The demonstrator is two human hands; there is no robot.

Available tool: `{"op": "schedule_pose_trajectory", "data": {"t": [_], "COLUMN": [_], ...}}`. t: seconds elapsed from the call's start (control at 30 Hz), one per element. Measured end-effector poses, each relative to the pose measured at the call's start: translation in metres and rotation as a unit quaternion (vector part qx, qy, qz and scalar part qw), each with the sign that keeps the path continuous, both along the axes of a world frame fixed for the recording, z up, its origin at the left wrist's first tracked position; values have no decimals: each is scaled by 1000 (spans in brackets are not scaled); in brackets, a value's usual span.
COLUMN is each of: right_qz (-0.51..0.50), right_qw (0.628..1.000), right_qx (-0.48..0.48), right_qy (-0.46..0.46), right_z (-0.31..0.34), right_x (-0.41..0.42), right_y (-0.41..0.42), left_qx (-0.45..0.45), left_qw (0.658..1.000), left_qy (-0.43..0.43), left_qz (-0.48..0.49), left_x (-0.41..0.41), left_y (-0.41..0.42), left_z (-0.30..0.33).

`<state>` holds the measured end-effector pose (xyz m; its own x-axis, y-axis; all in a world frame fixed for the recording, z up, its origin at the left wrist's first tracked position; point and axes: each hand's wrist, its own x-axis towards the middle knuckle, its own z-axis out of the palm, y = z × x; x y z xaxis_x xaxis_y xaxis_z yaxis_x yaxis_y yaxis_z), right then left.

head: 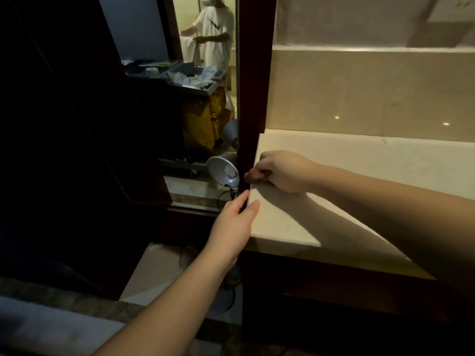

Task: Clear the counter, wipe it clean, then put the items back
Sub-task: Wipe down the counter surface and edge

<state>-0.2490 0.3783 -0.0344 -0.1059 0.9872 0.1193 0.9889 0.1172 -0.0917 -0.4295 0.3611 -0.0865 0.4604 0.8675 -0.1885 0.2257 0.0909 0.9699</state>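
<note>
The left hand (232, 224) is nearest. Its fingers are straight and a little spread. The fingertips touch the left edge of the smooth, cream-coloured stone tabletop (359, 173), close to its front corner. This hand holds nothing.

A little farther along that same left edge is the right hand (282, 172). It lies on the tabletop with its fingers curled. They pinch a small, crumpled reddish-brown cloth (254, 175). The cloth sits right at the edge of the tabletop and pokes out past it, touching the tall dark red-brown wooden post (253, 80) that stands against the tabletop's left side. The arm of this hand throws a dark shadow across the front part of the tabletop.

Below the tabletop is a dark wooden cabinet front (334, 291).

Left of the tabletop, past the post, a white round lamp shade with a bulb inside (224, 172) sits low down, with a black cord hanging under it.

Farther back on that side stands a grey cleaning cart with a yellow bag (203, 116). White rags and a roll lie on top of the cart.

Farthest away, behind the cart, a person in a white T-shirt (214, 29) holds a white cloth.

Behind the tabletop, a shiny cream wall (372, 93) rises, with two small bright spots of light on it.
</note>
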Motion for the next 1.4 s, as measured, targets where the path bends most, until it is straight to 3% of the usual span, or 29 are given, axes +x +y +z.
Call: {"op": "schedule_pose_trajectory", "data": {"t": [0.1, 0.23, 0.4, 0.53, 0.83, 1.0, 1.23, 1.4], "right_qz": [50, -1, -29, 48, 1, 11, -11, -8], "right_qw": [999, 999, 999, 998, 1000, 999, 1000, 996], "right_qx": [-12, -30, -7, -46, 13, -50, -6, -83], "right_qy": [4, -13, -10, 11, -12, 11, -17, -11], "right_z": [1, 6, 5, 8, 0, 9, 6, 14], "right_x": [-2, 4, -8, -18, -44, -39, -62, -52], "right_y": [-48, -34, -20, -80, -58, -99, -69, -122], "left_qx": [-3, -45, 18, 106, 180, 163, 133, 138], "left_qw": [999, 992, 973, 960, 943, 949, 967, 965], "left_qy": [11, -1, 60, 130, 160, 151, 105, 81], "left_qz": [-36, -120, -220, -225, -230, -222, -192, -207], "left_x": [-9, -23, -34, -34, -34, -36, -43, -41], "left_y": [3, 8, 16, 20, 24, 23, 12, 16], "left_z": [0, -1, -2, -10, -16, -19, -25, -33]}}
